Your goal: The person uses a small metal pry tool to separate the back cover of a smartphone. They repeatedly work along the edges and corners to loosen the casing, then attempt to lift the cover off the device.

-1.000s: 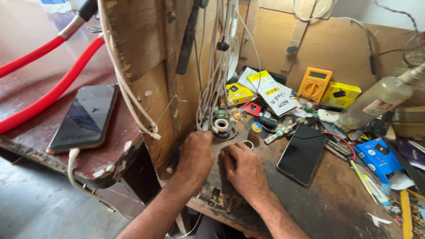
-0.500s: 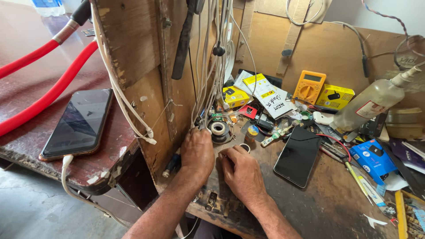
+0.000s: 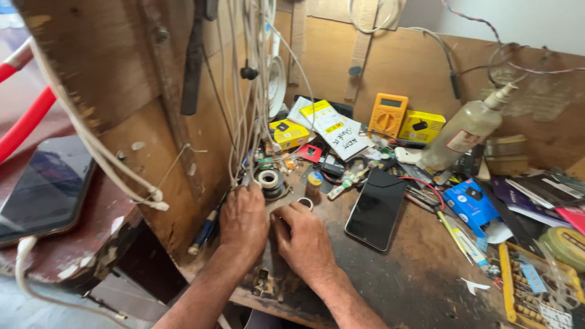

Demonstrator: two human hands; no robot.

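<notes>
- Working close together at the near edge of the counter (image 3: pixel 420 286), the left hand (image 3: pixel 244 220) and right hand (image 3: pixel 303 239) lie backs-up, knuckles almost touching; whatever small part sits beneath the curled fingers is hidden, so I cannot tell what either holds.
- Just beyond the left hand's fingertips stands a spool of solder wire (image 3: pixel 269 180); a small ring (image 3: pixel 305 203) lies at the right hand's fingertips.
- To the right of the right hand, apart from it, a dark phone (image 3: pixel 376 208) lies face up, untouched.
- Farther off beyond both hands stand a yellow multimeter (image 3: pixel 387 113) and a clear spray bottle (image 3: pixel 462 129), neither in use.
- Judging from this, the close handwork looks under way, not finished: both hands are bent over one spot, no tool visibly taken up.
</notes>
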